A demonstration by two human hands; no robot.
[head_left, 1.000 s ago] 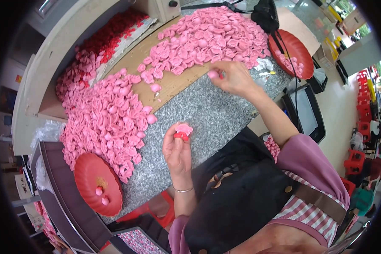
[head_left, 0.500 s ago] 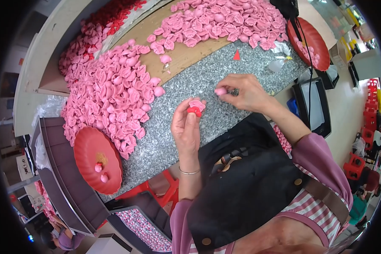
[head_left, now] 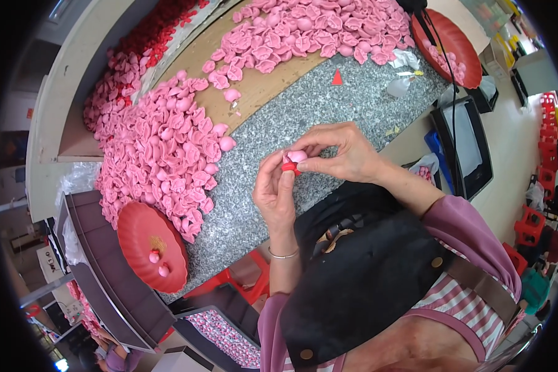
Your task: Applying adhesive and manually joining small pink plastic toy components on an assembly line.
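Observation:
My left hand (head_left: 276, 189) pinches a small red piece (head_left: 291, 167) between thumb and fingertips, over the grey granite worktop (head_left: 242, 180). From the right, my right hand (head_left: 344, 154) presses a pink rounded piece (head_left: 297, 156) against the top of the red one; its thumb and fingers are closed on it. The two parts touch, though the fingers hide how they fit together. To the left spreads a big heap of pink cupped, petal-edged pieces (head_left: 161, 142), with some smooth round ones among them.
Two pink-and-red pieces lie in a red scalloped dish (head_left: 144, 229) at the left. Another red dish (head_left: 468, 53) holds pink pieces at the far right. More pink pieces (head_left: 310, 31) and a red triangle (head_left: 336, 77) lie across the back. A black cable (head_left: 454, 124) hangs at the right.
My right hand has moved left and brought its pink piece onto the red piece in my left hand. The view has shifted slightly.

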